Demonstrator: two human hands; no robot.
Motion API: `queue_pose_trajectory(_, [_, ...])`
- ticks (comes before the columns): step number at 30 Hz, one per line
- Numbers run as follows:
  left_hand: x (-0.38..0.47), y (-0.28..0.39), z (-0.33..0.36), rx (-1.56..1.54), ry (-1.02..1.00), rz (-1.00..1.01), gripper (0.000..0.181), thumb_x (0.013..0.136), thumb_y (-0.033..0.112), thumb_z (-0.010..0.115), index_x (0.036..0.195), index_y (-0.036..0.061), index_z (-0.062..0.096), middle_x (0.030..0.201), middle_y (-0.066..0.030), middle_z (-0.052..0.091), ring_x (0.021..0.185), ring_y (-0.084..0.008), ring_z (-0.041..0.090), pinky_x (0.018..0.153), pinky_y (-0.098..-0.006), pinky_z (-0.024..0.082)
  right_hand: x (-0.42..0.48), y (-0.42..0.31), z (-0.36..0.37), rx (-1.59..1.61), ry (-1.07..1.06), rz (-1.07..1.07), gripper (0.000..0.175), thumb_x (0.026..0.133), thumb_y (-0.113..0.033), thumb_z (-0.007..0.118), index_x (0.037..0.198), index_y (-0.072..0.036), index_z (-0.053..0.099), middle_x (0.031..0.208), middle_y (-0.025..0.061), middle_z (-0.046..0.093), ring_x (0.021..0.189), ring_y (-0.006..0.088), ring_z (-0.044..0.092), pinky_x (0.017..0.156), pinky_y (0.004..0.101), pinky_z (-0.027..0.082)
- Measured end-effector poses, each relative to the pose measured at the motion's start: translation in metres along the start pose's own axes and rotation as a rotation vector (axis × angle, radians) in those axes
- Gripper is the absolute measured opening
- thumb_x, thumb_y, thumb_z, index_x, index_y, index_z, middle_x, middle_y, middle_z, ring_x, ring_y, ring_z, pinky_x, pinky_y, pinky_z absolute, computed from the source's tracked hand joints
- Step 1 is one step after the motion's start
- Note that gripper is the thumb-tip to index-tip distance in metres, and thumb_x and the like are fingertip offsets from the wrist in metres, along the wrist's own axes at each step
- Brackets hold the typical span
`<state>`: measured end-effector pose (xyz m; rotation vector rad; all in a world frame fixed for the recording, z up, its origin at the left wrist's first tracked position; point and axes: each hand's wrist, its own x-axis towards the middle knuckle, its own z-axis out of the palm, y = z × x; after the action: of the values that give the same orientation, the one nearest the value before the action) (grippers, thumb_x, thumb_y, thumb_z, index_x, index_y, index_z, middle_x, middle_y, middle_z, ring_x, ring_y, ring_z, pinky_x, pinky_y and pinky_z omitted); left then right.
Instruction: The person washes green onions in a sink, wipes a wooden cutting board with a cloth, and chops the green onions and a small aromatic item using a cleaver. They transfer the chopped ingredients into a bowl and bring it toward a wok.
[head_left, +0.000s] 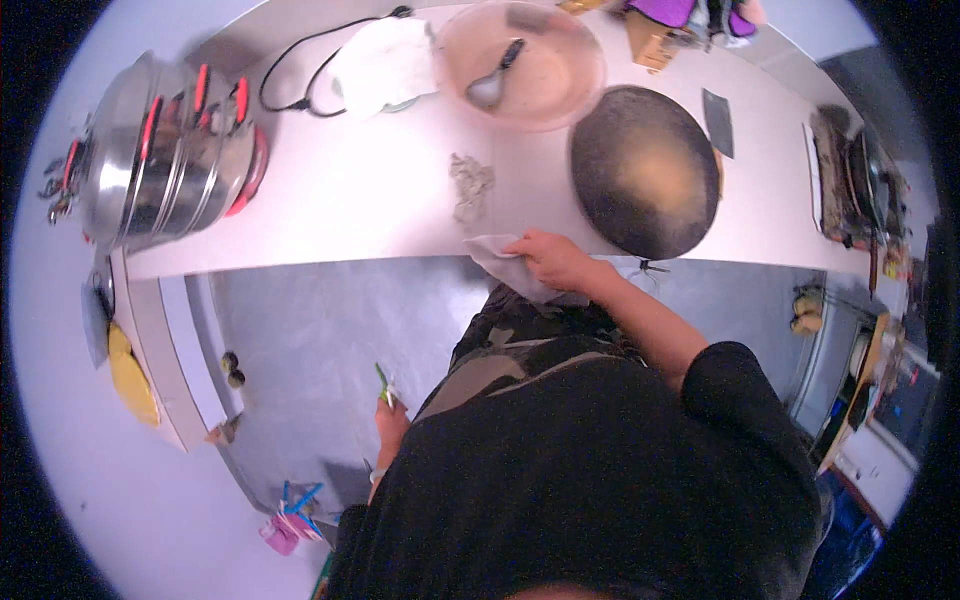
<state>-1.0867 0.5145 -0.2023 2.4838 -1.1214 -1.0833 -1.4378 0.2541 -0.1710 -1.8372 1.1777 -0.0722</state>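
Note:
My right hand (551, 259) grips a thin whitish cloth or bag (510, 266) at the counter's front edge. Low at my left side, my left hand (391, 416) is closed around a small green and white item (386, 390), too small to name surely. A crumpled greyish cloth or wad (471, 187) lies on the white counter (360, 187) just beyond my right hand. To the right of it sits a large round dark board or lid (645, 172) with a tan, worn-looking middle. Behind stands a translucent pinkish basin (555, 82) with a dark-handled ladle or scoop (487, 88) in it.
A stacked metal steamer (172, 157) with red handles stands at the counter's left. A white cloth (390, 64) and black cable (262, 82) lie at the back. Right of the round board are a cleaver-like blade (718, 124) and a stove (836, 180). Below is a grey floor (315, 337).

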Motion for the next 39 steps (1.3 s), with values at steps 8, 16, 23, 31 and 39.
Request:
queue_pose_trajectory(8, [0.035, -0.074, 0.002, 0.039, 0.041, -0.034, 0.029, 0.078, 0.012, 0.053, 0.104, 0.0011, 0.05, 0.071, -0.0134, 0.06, 0.064, -0.0239, 0.059, 0.057, -0.037, 0.045, 0.017, 0.05, 0.049, -0.104, 0.201, 0.134, 0.029, 0.075, -0.009, 0.049, 0.103, -0.01, 0.058, 0.096, 0.0149, 0.057, 0.082, 0.0338, 0.058, 0.074, 0.0433, 0.045])
queue_pose_trajectory(16, [0.039, -0.121, -0.009, 0.017, 0.068, -0.028, 0.025, 0.079, 0.015, 0.051, 0.1, 0.0, 0.049, 0.072, -0.0139, 0.061, 0.064, -0.0235, 0.059, 0.058, -0.037, 0.045, 0.054, -0.06, 0.044, -0.013, -0.335, -0.396, 0.034, 0.072, -0.01, 0.05, 0.104, -0.009, 0.06, 0.094, 0.0156, 0.06, 0.09, 0.0326, 0.057, 0.076, 0.0397, 0.045])
queue_pose_trajectory(23, [0.026, -0.075, -0.026, -0.025, 0.174, -0.033, 0.022, 0.08, 0.015, 0.051, 0.095, -0.0013, 0.048, 0.07, -0.0145, 0.062, 0.069, -0.0304, 0.062, 0.06, -0.0394, 0.046, 0.109, -0.091, 0.027, 0.285, 0.348, -0.303, 0.032, 0.079, -0.005, 0.046, 0.11, -0.007, 0.055, 0.1, 0.0181, 0.057, 0.093, 0.0347, 0.055, 0.082, 0.0399, 0.043])
queue_pose_trajectory(31, [0.061, -0.142, 0.016, 0.374, 0.136, -0.165, 0.031, 0.077, 0.021, 0.057, 0.101, 0.0032, 0.049, 0.08, -0.018, 0.061, 0.076, -0.0361, 0.06, 0.062, -0.0416, 0.045, 0.116, -0.11, 0.001, 0.5, 0.399, -0.337, 0.033, 0.08, -0.002, 0.046, 0.112, -0.005, 0.052, 0.105, 0.0192, 0.056, 0.095, 0.035, 0.054, 0.085, 0.0382, 0.043])
queue_pose_trajectory(39, [0.097, -0.108, -0.002, 0.447, 0.035, -0.063, 0.033, 0.076, 0.022, 0.058, 0.102, 0.0043, 0.049, 0.084, -0.0191, 0.06, 0.079, -0.0375, 0.058, 0.063, -0.0424, 0.045, -0.018, 0.061, -0.069, 0.041, 0.925, 0.034, 0.042, 0.076, -0.006, 0.046, 0.117, -0.012, 0.05, 0.09, 0.0132, 0.052, 0.081, 0.031, 0.056, 0.07, 0.0375, 0.048])
